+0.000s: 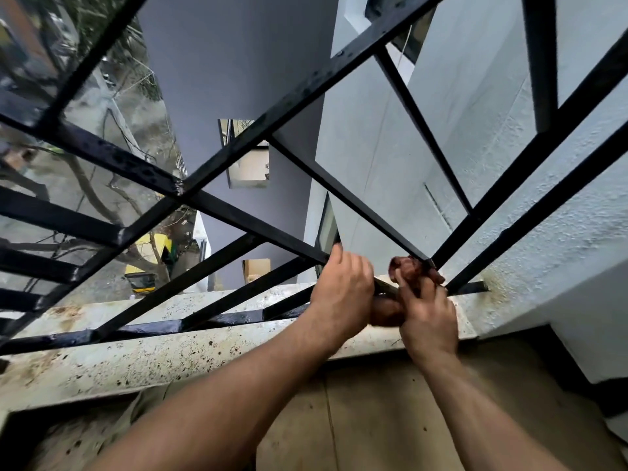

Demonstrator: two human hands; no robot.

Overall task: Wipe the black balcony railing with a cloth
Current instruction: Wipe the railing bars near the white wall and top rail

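Gripping a glossy black railing bar (238,217), left hand (339,287), right hand (429,316) clutching bunched reddish-brown cloth (406,266)

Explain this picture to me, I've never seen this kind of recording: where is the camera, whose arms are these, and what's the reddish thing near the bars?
There is no machine here, only a person working with bare hands. The single picture comes from a wide-angle camera worn on the person's head, looking forward and down, which is why straight lines seem to bend. The black railing stands on a speckled concrete ledge. The right hand holds a reddish-brown cloth bunched round the spot where several bars meet, low on the right. The left hand is curled beside it, seemingly round a bar, though motion blur makes that uncertain. Through the bars you look down past a pale wall to a yellow vehicle far below.
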